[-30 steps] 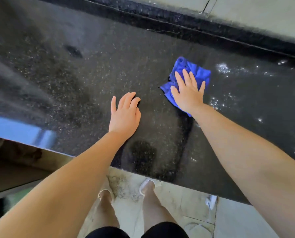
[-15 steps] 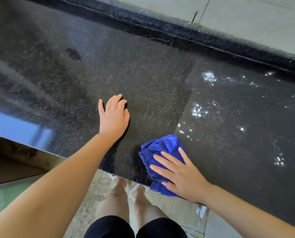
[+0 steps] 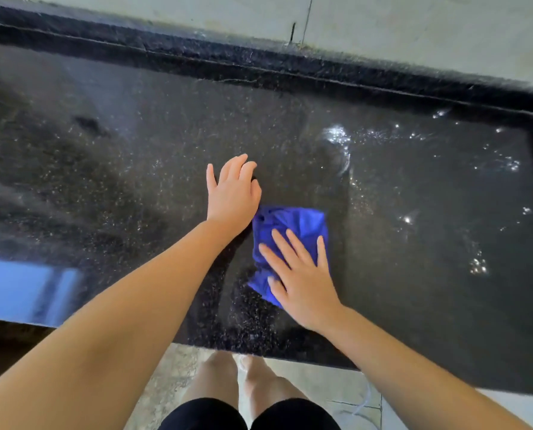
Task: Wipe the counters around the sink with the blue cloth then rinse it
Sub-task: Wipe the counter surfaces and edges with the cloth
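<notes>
A crumpled blue cloth [image 3: 293, 225] lies on the black speckled counter [image 3: 135, 181], a little right of centre. My right hand [image 3: 299, 274] presses flat on the cloth's near half, fingers spread. My left hand [image 3: 232, 193] rests palm down on the bare counter just left of the cloth, its heel touching the cloth's far left corner; it holds nothing. The sink is out of view.
Water droplets [image 3: 339, 136] glisten on the counter's right part. A raised black ledge [image 3: 290, 66] runs along the back below a pale wall [image 3: 414, 26]. The counter's front edge [image 3: 259, 349] is close to me, with my legs and a tiled floor [image 3: 336, 386] below.
My right hand has swept the cloth from the far middle of the counter to the front edge, then back up a little. The left hand has stayed flat on the counter.
</notes>
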Available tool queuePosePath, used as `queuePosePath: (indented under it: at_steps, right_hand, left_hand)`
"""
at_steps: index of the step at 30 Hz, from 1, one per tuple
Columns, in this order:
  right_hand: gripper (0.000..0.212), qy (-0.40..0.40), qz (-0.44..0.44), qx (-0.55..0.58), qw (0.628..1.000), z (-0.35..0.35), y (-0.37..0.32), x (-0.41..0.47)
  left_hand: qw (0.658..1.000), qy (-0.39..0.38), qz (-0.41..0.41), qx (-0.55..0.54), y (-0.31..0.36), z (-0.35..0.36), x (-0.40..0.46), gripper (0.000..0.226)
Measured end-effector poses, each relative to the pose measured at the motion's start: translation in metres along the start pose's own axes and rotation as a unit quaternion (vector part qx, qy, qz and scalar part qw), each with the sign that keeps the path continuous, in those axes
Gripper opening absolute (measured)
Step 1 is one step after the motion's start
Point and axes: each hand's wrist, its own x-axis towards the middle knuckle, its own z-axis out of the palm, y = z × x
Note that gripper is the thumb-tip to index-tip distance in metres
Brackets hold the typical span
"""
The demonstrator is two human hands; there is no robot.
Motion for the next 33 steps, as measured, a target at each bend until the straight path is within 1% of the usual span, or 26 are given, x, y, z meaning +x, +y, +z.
queuePosePath:
  at_steps: [3, 5, 7, 10, 13, 15, 18, 19, 20, 23, 25, 26, 28, 31, 33]
  right_hand:
    - [0.054, -0.027, -0.082, -0.03, 0.996, 0.01, 0.005, -0.068]
    - [0.057, -0.045, -0.132, -0.048, 0.989, 0.007, 0.025, -0.075]
    - [0.058, -0.072, -0.139, -0.048, 0.987, -0.001, 0.048, -0.056]
    - [0.056, -0.06, -0.065, -0.047, 0.995, -0.012, 0.082, 0.005]
    - [0.057, -0.04, 0.015, -0.035, 0.998, -0.032, 0.117, 0.085]
    - [0.058, -0.031, 0.073, -0.007, 0.997, -0.048, 0.133, 0.143]
    - [0.054, -0.013, 0.21, 0.028, 0.977, -0.051, 0.119, 0.211]
    - [0.053, -0.004, 0.23, 0.025, 0.973, -0.049, 0.105, 0.223]
    - [0.053, -0.001, 0.223, 0.022, 0.975, -0.047, 0.089, 0.231]
    - [0.052, -0.019, 0.108, 0.012, 0.994, -0.041, 0.059, 0.236]
    - [0.051, -0.022, 0.048, 0.014, 0.998, -0.048, 0.068, 0.247]
    - [0.051, -0.022, 0.033, 0.017, 0.999, -0.051, 0.078, 0.256]
    - [0.05, -0.02, 0.04, 0.023, 0.999, -0.059, 0.104, 0.272]
    - [0.051, -0.022, 0.096, 0.037, 0.994, -0.071, 0.15, 0.279]
    - [0.051, -0.012, 0.148, 0.047, 0.988, -0.071, 0.175, 0.26]
  left_hand:
    - [1.0, -0.016, -0.003, -0.009, 0.0, 0.001, 0.019, 0.038]
    - [1.0, -0.027, -0.001, -0.009, 0.002, 0.004, 0.031, 0.039]
    - [0.999, -0.035, -0.004, 0.009, 0.0, 0.008, 0.038, 0.04]
    - [0.998, -0.038, 0.006, 0.053, -0.008, 0.016, 0.038, 0.043]
    - [0.997, -0.044, 0.007, 0.06, -0.008, 0.017, 0.039, 0.044]
    - [0.997, -0.045, 0.009, 0.062, -0.006, 0.016, 0.039, 0.044]
    - [0.997, -0.043, 0.008, 0.062, -0.007, 0.018, 0.041, 0.043]
    - [0.997, -0.041, 0.004, 0.062, -0.008, 0.019, 0.042, 0.042]
    - [0.997, -0.036, 0.003, 0.062, -0.008, 0.02, 0.042, 0.042]
    - [0.997, -0.02, 0.0, 0.069, -0.007, 0.02, 0.042, 0.042]
    - [0.998, -0.015, 0.004, 0.068, -0.007, 0.019, 0.042, 0.045]
    - [0.998, -0.016, 0.004, 0.067, -0.007, 0.02, 0.042, 0.046]
    - [0.998, -0.013, 0.006, 0.064, -0.008, 0.02, 0.043, 0.045]
    - [0.998, -0.024, 0.002, 0.057, -0.009, 0.022, 0.043, 0.038]
    - [0.998, -0.034, -0.003, 0.053, -0.009, 0.022, 0.044, 0.038]
